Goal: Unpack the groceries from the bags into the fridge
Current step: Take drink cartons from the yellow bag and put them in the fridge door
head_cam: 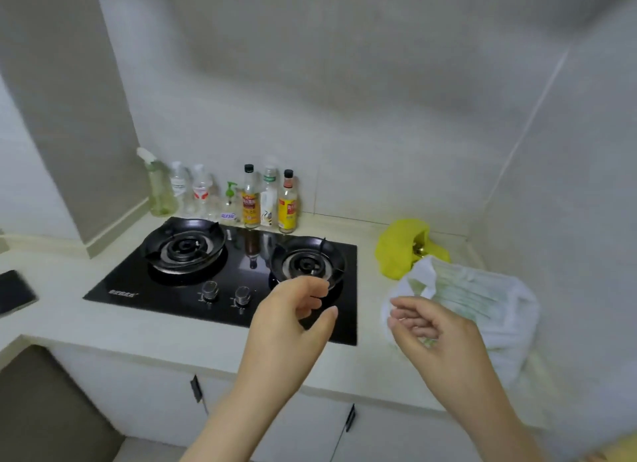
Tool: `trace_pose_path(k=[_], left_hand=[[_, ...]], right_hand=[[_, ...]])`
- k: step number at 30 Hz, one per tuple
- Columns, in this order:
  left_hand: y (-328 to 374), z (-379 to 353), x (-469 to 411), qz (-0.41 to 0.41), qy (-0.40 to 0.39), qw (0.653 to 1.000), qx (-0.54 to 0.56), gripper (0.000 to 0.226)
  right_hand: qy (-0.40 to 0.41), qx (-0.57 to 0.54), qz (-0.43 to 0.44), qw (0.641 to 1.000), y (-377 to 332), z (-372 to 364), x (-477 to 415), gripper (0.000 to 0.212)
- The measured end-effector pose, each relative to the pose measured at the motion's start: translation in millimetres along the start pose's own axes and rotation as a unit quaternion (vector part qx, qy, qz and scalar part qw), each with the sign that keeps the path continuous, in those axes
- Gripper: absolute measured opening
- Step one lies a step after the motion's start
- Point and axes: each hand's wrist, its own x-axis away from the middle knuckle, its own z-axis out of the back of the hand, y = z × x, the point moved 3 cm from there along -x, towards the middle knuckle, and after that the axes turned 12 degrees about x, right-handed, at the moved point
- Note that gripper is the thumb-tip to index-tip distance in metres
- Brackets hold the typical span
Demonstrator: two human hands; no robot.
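White bag (pixel 482 299) noted at 4 o'clock in the view, slumped on the right end of the surface (pixel 69 275), mouth loosely gathered toward 10 o'clock; pale green-striped packaging is seen through the thin plastic, contents otherwise not identified. Yellow bag (pixel 400 247) sits at 11 o'clock of the white one, touching it, mouth partly open with something shiny inside. Fridge not in view. Right hand (pixel 427 327) is held at the white bag's 9 o'clock edge, fingers loosely curled, nothing gripped; whether the plastic is touched cannot be told. Left hand (pixel 293 316) hovers at 9 o'clock of the right one, above the front right corner of the hob (pixel 138 289), fingers relaxed and half bent, nothing held. Step judged: opening the white bag, task barely begun. To be done well, the two handles should be parted, one to each hand, so the mouth is widened before anything is lifted. The contents should be supported from below, since thin plastic is likely to sag or tear. The bag is best kept off the burners. A row of bottles (pixel 251 199) at the hob's 12 o'clock should be left undisturbed.
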Motion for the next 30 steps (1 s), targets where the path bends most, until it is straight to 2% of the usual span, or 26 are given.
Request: trace_pose_path(k=[6,17,30], left_hand=[[-9,-57,-31,0.006,-0.060,0.998,0.020,0.023],[-16,-174,-109,0.005,-0.094,0.995,0.017,0.022],[-64,-232,-197,0.040,-0.111,0.993,0.007,0.021]], right_hand=[[0.029,0.017,-0.033,0.999,43,23,-21,0.028],[0.046,0.008,-0.049,0.998,138,72,-111,0.023],[0.025,0.036,-0.095,0.995,219,60,-198,0.031]])
